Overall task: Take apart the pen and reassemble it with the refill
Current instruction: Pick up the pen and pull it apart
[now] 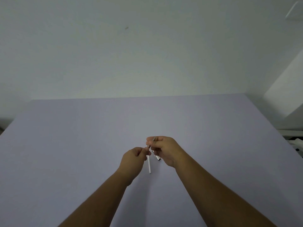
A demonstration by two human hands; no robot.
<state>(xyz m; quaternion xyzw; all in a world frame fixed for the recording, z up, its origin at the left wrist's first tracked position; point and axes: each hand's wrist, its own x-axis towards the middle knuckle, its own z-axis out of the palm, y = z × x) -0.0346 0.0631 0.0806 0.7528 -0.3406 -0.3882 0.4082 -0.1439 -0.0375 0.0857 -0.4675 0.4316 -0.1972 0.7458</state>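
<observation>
Both hands meet above the middle of a pale lilac desk (82, 136), forearms reaching in from the bottom edge. The right hand (165, 149) is curled around a slim grey pen piece (152, 141), its grip closed on it with thumb and fingertips; the piece tilts up and away, its lower end poking out toward the other hand. The left hand (133, 158) is loosely fisted, its thumb and forefinger pinched together right at that lower end; whatever it grasps there is too small to make out, so I cannot tell if its grip holds a part or only touches the tip.

Below the hands, a thin white refill (149, 164) lies on the desk, running roughly toward the camera, its far end hidden under the left fingers. Just beside it, under the right hand, a short silver pen part with a dark end (157, 157) rests on the desk. A bare white wall (147, 46) rises behind the desk.
</observation>
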